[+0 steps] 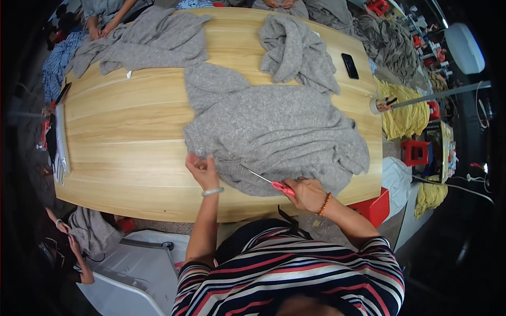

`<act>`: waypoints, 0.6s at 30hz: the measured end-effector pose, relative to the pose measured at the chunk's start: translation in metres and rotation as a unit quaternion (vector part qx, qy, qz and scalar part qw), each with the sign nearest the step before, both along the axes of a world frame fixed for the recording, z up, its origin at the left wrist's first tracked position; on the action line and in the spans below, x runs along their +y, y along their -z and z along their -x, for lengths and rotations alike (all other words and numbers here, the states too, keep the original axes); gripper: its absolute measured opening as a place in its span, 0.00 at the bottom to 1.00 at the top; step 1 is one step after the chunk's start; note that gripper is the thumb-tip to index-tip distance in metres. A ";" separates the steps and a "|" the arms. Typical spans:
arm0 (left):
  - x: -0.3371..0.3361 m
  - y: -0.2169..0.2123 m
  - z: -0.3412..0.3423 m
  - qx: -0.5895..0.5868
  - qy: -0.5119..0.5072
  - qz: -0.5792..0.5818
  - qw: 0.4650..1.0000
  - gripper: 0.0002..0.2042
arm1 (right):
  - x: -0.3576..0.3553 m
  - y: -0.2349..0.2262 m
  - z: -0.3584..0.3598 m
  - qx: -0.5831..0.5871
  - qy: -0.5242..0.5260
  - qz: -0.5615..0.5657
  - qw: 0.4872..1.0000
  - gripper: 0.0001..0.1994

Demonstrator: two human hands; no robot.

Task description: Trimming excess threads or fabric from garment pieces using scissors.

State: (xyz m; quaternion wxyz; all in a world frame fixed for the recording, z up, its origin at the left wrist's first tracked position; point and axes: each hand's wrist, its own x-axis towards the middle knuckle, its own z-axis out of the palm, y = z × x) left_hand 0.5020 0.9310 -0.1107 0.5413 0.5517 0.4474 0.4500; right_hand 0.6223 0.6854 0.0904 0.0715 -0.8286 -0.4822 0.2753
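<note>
A grey knitted garment [279, 116] lies spread and wrinkled on the table in front of me. My left hand [203, 171] is at its near left edge, thumb and fingers apart and slightly curled; I see nothing held between them. Wrapped round the red handle of a slim, pointed metal tool [258, 175] is my right hand [307, 194]. The tool's thin shaft points left over the knit, towards my left hand. Its exact kind is unclear.
More grey knits lie at the far left [158, 39] and far right [295, 50] of the wooden table [121, 121]. A phone [349, 66] and a small cup of tools [378, 106] sit along the right side. Other people's hands work at the far edge and lower left.
</note>
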 end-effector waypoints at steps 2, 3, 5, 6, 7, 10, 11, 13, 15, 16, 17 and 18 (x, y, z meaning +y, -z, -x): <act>0.036 0.004 -0.011 -0.012 -0.014 0.004 1.000 0.19 | 0.014 0.002 0.003 0.006 0.009 -0.009 1.000 0.11; 0.070 0.042 0.009 0.054 0.063 0.016 0.996 0.14 | 0.031 0.001 0.006 0.011 -0.006 -0.019 1.000 0.11; 0.077 0.049 -0.002 0.118 0.166 0.036 0.978 0.09 | 0.047 0.005 0.004 0.008 -0.002 -0.040 0.999 0.11; 0.069 0.034 -0.016 0.102 0.169 0.140 0.970 0.05 | 0.047 0.008 0.001 0.007 0.014 -0.037 0.999 0.11; 0.065 0.022 -0.021 0.089 0.163 0.239 0.953 0.03 | 0.049 0.008 0.000 0.018 0.013 -0.039 0.999 0.12; 0.045 0.013 -0.007 0.061 0.234 0.033 0.970 0.03 | 0.034 -0.005 -0.006 0.040 0.019 -0.022 0.999 0.12; 0.024 -0.005 -0.007 0.135 0.295 -0.076 0.943 0.07 | 0.014 -0.002 -0.011 0.031 0.032 -0.052 0.998 0.12; -0.019 -0.061 -0.010 0.148 0.405 -0.311 0.847 0.15 | -0.022 0.006 -0.018 0.024 0.047 -0.081 0.995 0.11; -0.052 -0.085 -0.011 0.199 0.460 -0.374 0.781 0.24 | -0.053 0.009 -0.021 -0.014 0.095 -0.096 0.991 0.11; -0.059 -0.082 -0.013 0.198 0.457 -0.376 0.781 0.24 | -0.064 0.006 -0.021 -0.016 0.094 -0.098 0.991 0.11; -0.065 -0.070 -0.015 0.214 0.458 -0.364 0.782 0.25 | -0.075 0.002 -0.020 -0.032 0.103 -0.097 0.989 0.11; -0.068 -0.059 -0.018 0.229 0.460 -0.351 0.783 0.26 | -0.083 -0.001 -0.019 -0.047 0.113 -0.096 0.988 0.12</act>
